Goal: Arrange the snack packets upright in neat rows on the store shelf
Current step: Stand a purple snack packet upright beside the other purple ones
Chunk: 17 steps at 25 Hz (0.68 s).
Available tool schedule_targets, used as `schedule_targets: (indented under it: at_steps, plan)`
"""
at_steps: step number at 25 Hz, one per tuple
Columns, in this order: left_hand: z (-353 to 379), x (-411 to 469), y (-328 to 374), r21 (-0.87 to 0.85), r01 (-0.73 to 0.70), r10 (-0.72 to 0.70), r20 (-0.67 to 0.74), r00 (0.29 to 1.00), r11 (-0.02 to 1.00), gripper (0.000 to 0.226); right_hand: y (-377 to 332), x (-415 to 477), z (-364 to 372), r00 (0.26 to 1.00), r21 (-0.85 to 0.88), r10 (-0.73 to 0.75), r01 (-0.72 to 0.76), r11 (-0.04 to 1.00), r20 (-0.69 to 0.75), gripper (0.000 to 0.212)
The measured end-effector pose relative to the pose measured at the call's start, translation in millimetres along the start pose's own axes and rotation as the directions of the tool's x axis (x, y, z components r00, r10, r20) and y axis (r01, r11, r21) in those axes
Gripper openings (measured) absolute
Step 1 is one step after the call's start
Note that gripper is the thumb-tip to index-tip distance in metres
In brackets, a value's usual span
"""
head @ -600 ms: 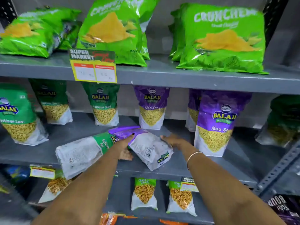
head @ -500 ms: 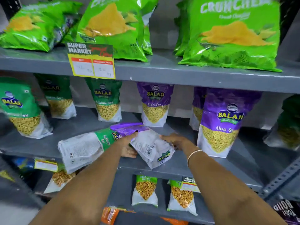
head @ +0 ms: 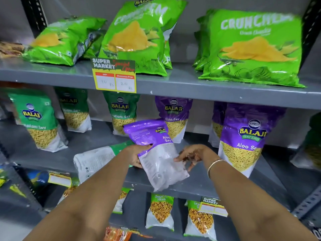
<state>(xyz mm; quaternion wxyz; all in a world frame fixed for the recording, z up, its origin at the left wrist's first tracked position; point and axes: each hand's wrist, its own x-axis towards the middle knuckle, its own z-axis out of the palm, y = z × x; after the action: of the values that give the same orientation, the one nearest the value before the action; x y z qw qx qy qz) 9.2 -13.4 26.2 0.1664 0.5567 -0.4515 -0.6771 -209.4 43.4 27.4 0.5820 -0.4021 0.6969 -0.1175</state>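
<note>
My left hand [head: 134,156] grips a purple Aloo Sev packet [head: 154,150] by its left edge, raised almost upright above the middle shelf [head: 199,186], its back towards me. At the packet's right edge, my right hand [head: 192,156] touches it with bent fingers. Behind my left arm, a green Ratlami Sev packet [head: 93,161] lies flat on the shelf. Upright purple packets stand at the back [head: 173,115] and on the right [head: 243,140]. Upright green packets stand on the left [head: 38,119] and at the back [head: 120,112].
The top shelf [head: 173,87] carries large green chip bags [head: 251,47] and a yellow price tag [head: 113,75]. On the lower shelf stand small green-topped packets [head: 160,211]. A slotted metal post [head: 307,204] sits at the right.
The purple packet lay flat on the middle shelf under both hands; now it is lifted and turned almost upright. The view has shifted downward and closer.
</note>
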Motion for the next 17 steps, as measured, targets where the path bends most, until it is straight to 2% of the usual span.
schedule_targets:
  at_steps: [1, 2, 4, 6, 8, 11, 14, 17]
  plan:
    - [-2, -3, 7, 0.030, -0.045, 0.044, 0.012, 0.999, 0.999, 0.021, -4, -2, 1, 1.000, -0.011, -0.015, 0.015, 1.000, 0.001, 0.004]
    - [-5, -4, 15, 0.052, -0.091, 0.090, 0.030, 0.996, 0.994, 0.016, -7, -5, 2, 0.999, -0.014, -0.037, 0.037, 0.999, -0.018, 0.011]
    - [-8, -3, 30, 0.078, -0.182, 0.177, 0.061, 0.982, 0.980, 0.011, -10, -11, 2, 0.987, 0.029, -0.112, 0.116, 0.993, -0.112, 0.040]
    - [-6, 3, 42, 0.072, -0.283, 0.277, 0.077, 0.958, 0.956, 0.017, -10, -12, 2, 0.955, 0.054, -0.199, 0.216, 0.975, -0.219, 0.051]
    - [2, 14, 48, 0.065, -0.370, 0.367, 0.060, 0.928, 0.927, 0.020, -4, -3, 2, 0.902, 0.095, -0.263, 0.312, 0.945, -0.343, 0.055]
    - [18, 30, 47, 0.079, -0.471, 0.466, 0.073, 0.882, 0.879, 0.036, 15, 25, -4, 0.767, 0.108, -0.295, 0.425, 0.899, -0.570, 0.077]
    - [27, 50, 42, 0.122, -0.520, 0.506, 0.130, 0.853, 0.845, 0.045, 33, 45, -9, 0.672, 0.055, -0.265, 0.415, 0.908, -0.692, 0.077]
    - [29, 61, 38, 0.158, -0.545, 0.532, 0.119, 0.838, 0.823, 0.044, 42, 52, -5, 0.664, 0.055, -0.235, 0.385, 0.921, -0.710, 0.090]
